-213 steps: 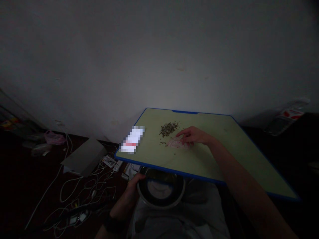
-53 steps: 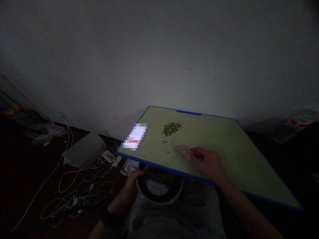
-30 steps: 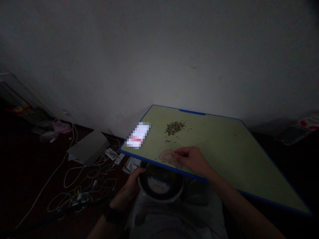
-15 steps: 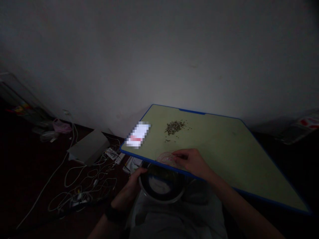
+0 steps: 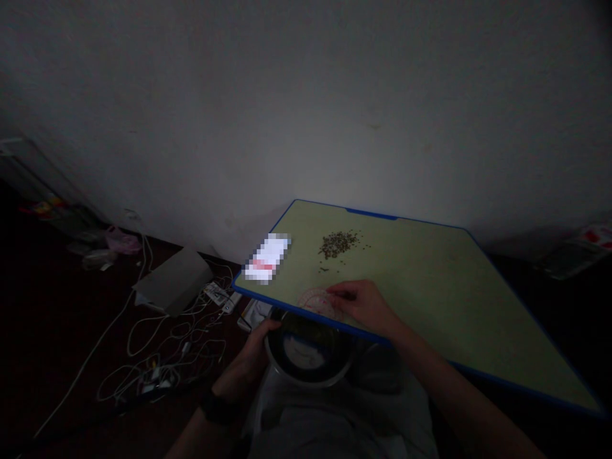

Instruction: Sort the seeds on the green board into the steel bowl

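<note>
Protractor (image 5: 314, 298), clear, pink-marked, is pinched by right hand (image 5: 360, 301); left hand (image 5: 258, 344) grips bowl (image 5: 312, 381).

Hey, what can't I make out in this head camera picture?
In the head view:
Bright screen: contents blurred into blocks.
Brown bits: too small and dim to identify.
Protractor: markings too tiny to read.
Bowl: far rim partly hidden by the board.
Left hand: most fingers hidden by the bowl.
Packet: cut off by the right edge.

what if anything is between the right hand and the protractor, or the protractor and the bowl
Nothing visible separates the right hand from the protractor; the blue table edge lies between the protractor and the bowl.
</note>
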{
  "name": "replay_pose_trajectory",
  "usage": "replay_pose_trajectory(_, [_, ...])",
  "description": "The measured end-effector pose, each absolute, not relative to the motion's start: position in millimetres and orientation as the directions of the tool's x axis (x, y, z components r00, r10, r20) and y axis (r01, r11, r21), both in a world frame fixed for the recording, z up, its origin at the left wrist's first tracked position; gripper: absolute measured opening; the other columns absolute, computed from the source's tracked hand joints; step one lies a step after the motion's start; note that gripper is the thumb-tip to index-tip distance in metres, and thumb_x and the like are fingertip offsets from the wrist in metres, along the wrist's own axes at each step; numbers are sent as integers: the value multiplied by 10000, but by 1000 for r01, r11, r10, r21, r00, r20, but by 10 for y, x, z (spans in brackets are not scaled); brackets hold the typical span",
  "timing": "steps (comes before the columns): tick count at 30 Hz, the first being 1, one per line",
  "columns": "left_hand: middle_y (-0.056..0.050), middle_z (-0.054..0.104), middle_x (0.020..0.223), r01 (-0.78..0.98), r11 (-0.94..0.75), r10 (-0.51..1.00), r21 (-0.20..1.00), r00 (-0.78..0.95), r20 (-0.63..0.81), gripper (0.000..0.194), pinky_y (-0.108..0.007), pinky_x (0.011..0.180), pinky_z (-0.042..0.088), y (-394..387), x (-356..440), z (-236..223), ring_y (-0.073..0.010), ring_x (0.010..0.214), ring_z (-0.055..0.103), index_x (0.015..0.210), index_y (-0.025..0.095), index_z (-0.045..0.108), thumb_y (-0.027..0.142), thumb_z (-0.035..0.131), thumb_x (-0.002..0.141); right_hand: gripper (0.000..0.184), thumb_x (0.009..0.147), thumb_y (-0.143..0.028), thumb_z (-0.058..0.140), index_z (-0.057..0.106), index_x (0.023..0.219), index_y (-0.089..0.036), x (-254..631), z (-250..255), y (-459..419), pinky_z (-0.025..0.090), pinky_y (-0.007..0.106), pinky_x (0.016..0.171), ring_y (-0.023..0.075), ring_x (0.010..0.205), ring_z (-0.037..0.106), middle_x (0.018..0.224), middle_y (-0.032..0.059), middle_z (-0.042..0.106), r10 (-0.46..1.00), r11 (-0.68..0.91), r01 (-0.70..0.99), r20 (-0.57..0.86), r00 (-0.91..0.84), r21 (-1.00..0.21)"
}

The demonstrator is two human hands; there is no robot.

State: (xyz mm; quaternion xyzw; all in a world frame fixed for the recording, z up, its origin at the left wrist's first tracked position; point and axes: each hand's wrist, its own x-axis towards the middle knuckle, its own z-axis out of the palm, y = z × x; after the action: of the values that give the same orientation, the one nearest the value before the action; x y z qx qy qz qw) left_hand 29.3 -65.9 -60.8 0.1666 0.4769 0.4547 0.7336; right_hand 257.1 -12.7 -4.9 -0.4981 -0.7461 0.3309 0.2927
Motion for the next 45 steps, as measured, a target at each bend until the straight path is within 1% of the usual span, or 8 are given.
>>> replay_pose_trajectory(6, [0,713,652,-521,425,883,740,58,-466,57,-267,661,435,-692,232,-709,-162,613,611,684,172,688,159,660,636,223,754,-264,586,725,908,-180,2585,-59,-171,511,304,712,189,766,663,883,67,723,933,289,521,114,-341,-803])
replay_pose_trajectory(8, [-9,697,587,-495,475,858,728,74,-509,58,-277,641,434,-679,235,-723,-168,574,602,642,160,681,207,651,658,225,753,-278,589,726,903,-181,2620,-27,-144,511,297,702,183,757,661,877,62,724,928,294,508,115,-354,-809])
replay_pose_trajectory(13, [-32,701,571,-482,513,842,710,123,-525,135,-298,645,442,-652,269,-680,-198,587,626,628,141,685,243,620,688,249,710,-320,616,733,881,-181,2858,140,219,479,255,563,153,611,624,745,46,718,957,284,543,194,-218,-790])
replay_pose_trajectory(18, [-45,718,589,-475,543,816,692,106,-568,129,-294,629,450,-614,255,-747,-189,562,631,626,139,682,224,608,689,316,665,-340,622,736,877,-135,3114,149,672,390,210,403,115,452,535,581,39,665,983,182,544,148,-106,-819])
replay_pose_trajectory(22, [-62,701,534,-482,587,776,651,104,-622,155,-285,612,460,-595,292,-709,-186,522,628,606,113,679,195,578,690,367,652,-351,628,727,917,-119,3162,19,722,391,211,415,107,450,522,600,44,669,989,150,500,122,-87,-853])
replay_pose_trajectory(31, [-31,683,506,-471,579,790,666,120,-602,163,-290,579,454,-662,336,-689,-171,471,596,614,136,667,229,572,707,294,712,-341,603,733,906,-163,2987,-33,693,452,231,532,138,565,614,669,39,706,971,238,601,180,-157,-762])
replay_pose_trajectory(41, [-32,639,419,-469,583,774,663,74,-629,265,-260,471,401,-649,391,-552,-149,414,546,491,146,652,187,523,720,220,723,-291,624,736,892,-205,2891,-50,657,480,247,594,156,644,647,712,24,719,950,306,621,194,-243,-721])
replay_pose_trajectory(45, [-42,676,475,-455,575,784,680,71,-616,248,-251,520,443,-646,363,-619,-156,461,586,537,133,676,205,537,729,241,729,-288,617,731,911,-179,2876,-57,632,477,248,593,157,642,644,726,36,720,949,305,595,180,-260,-744])
